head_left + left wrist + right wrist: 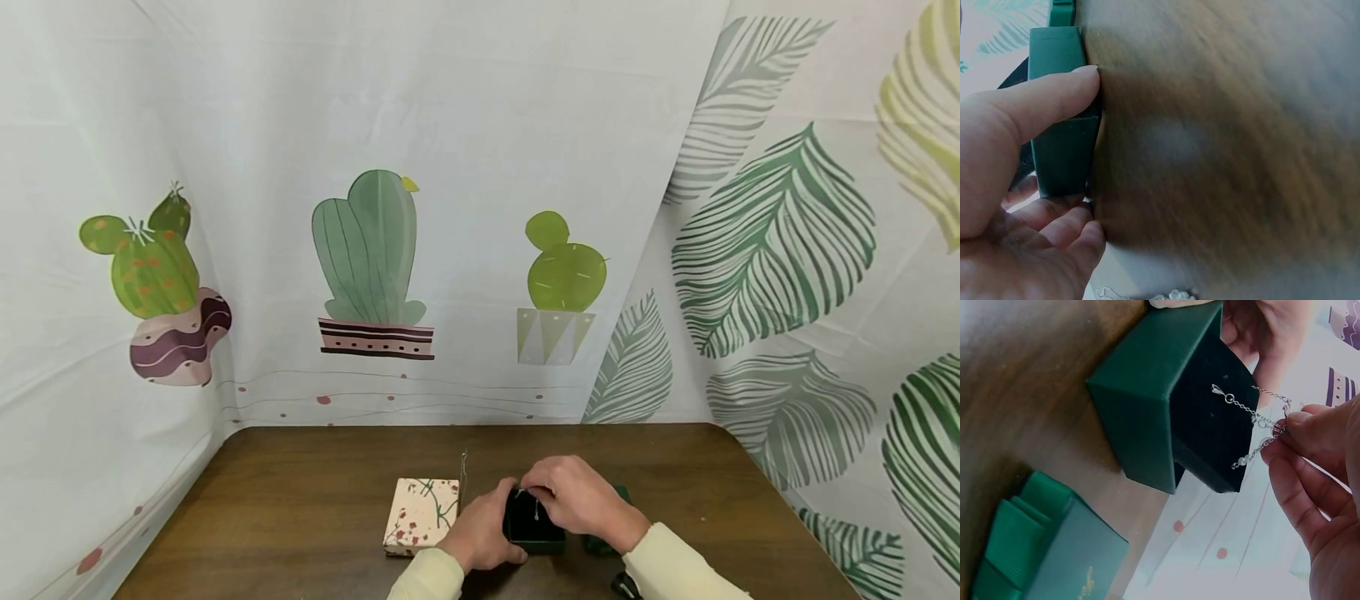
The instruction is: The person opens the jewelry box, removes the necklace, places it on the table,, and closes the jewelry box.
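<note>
My left hand [483,529] holds a small dark green jewelry box [545,547] by its sides, thumb along one wall and fingers at the opposite one. The box [1141,419] has no lid on, and a black padded insert [1210,419] lines its inside. Between thumb and fingertips, my right hand [577,496] pinches a thin silver chain [1244,411] with a small pearl-like bead. Its loose ends dangle in front of the black insert. Beside the box lies the green lid [1079,550], with a ribbon bow and gold lettering, partly behind my right hand in the head view.
Left of my hands, a cream box with printed flowers [422,510] lies on the brown wooden table [300,500]. Another fine chain [463,468] shows at its right edge. A small black object [625,585] is near my right sleeve. Printed fabric [480,167] hangs behind the table.
</note>
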Demonstrator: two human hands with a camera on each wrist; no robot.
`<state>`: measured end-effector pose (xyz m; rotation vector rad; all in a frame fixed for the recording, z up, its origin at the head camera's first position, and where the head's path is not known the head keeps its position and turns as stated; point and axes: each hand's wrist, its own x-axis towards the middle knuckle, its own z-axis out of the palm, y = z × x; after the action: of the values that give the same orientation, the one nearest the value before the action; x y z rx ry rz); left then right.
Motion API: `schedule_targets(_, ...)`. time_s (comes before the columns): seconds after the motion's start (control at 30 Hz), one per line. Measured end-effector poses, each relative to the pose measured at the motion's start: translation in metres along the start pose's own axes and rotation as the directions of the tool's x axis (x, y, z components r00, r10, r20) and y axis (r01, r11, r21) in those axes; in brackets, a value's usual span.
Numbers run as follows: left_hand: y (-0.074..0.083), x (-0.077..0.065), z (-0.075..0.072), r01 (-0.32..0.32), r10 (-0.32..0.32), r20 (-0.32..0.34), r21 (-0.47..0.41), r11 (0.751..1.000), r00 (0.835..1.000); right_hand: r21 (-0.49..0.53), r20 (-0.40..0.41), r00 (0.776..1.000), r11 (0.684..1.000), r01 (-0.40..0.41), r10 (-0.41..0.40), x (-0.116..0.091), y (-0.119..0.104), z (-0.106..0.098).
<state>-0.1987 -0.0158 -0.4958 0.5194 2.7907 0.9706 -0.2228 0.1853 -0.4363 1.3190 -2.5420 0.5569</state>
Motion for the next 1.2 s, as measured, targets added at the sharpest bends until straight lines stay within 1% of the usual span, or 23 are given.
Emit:
schedule_targets(0.1,0.000,-0.001,0.001,-0.009,0.009,-0.002,0.001,1.000,1.000,0.010,0.007,1.000,1.000,-0.006,0.006,-0.003,-0.002,0.002)
schedule_targets(0.2,0.002,-0.002,0.000,0.002,-0.002,0.008,0.001,1.000,1.000,0.017,0.012,1.000,1.000,-0.002,0.002,-0.006,-0.002,0.005)
schedule_targets(0.4,0.006,-0.002,-0.004,0.038,-0.038,0.025,-0.002,0.999,0.999,0.015,0.013,0.998,0.998,0.054,-0.054,-0.012,-0.002,0.015)
schedule_targets(0.5,0.006,-0.002,-0.004,0.037,-0.038,0.022,0.003,0.999,0.999,-0.005,0.009,0.996,0.996,0.086,-0.086,-0.015,-0.002,0.019)
schedule_targets(0.6,0.005,-0.002,-0.003,0.037,-0.037,0.018,-0.002,0.999,0.999,-0.006,0.005,0.995,0.995,0.100,-0.100,-0.017,0.000,0.022)
schedule_targets(0.67,0.005,-0.002,-0.002,0.036,-0.036,0.016,-0.005,0.999,0.999,0.004,-0.011,0.995,0.995,0.095,-0.095,-0.018,0.001,0.022)
schedule_targets(0.73,0.004,-0.002,-0.002,0.030,-0.030,0.007,0.000,1.000,1.000,-0.008,-0.054,0.996,0.997,0.074,-0.074,-0.019,0.002,0.022)
schedule_targets(0.77,0.004,-0.002,-0.002,0.028,-0.028,0.002,0.003,1.000,1.000,-0.024,-0.088,0.995,0.998,0.055,-0.057,-0.019,0.003,0.021)
schedule_targets(0.83,0.004,-0.002,-0.002,0.028,-0.028,-0.006,0.009,1.000,1.000,-0.073,-0.154,0.988,0.997,-0.018,0.007,-0.020,0.004,0.020)
schedule_targets(0.87,0.005,-0.002,-0.002,0.025,-0.025,-0.012,0.014,1.000,1.000,-0.098,-0.179,0.983,0.993,-0.069,0.051,-0.021,0.005,0.020)
schedule_targets(0.93,0.004,-0.001,-0.002,0.030,-0.030,-0.017,0.016,0.999,0.999,-0.115,-0.189,0.969,0.976,-0.184,0.160,-0.022,0.006,0.018)
schedule_targets(1.0,0.004,-0.001,-0.002,0.033,-0.033,-0.021,0.021,0.999,0.999,-0.094,-0.143,0.951,0.953,-0.289,0.274,-0.024,0.007,0.018)
schedule_targets(1.07,0.004,-0.001,-0.002,0.035,-0.034,-0.022,0.020,0.999,0.999,-0.037,-0.070,0.929,0.929,-0.367,0.364,-0.026,0.007,0.018)
schedule_targets(1.13,0.005,-0.001,-0.002,0.040,-0.040,-0.019,0.011,0.999,0.999,0.043,-0.001,0.906,0.905,-0.424,0.424,-0.028,0.008,0.018)
schedule_targets(1.2,0.004,-0.001,-0.002,0.044,-0.044,-0.012,0.000,0.999,0.999,0.121,0.041,0.891,0.883,-0.454,0.453,-0.031,0.009,0.019)
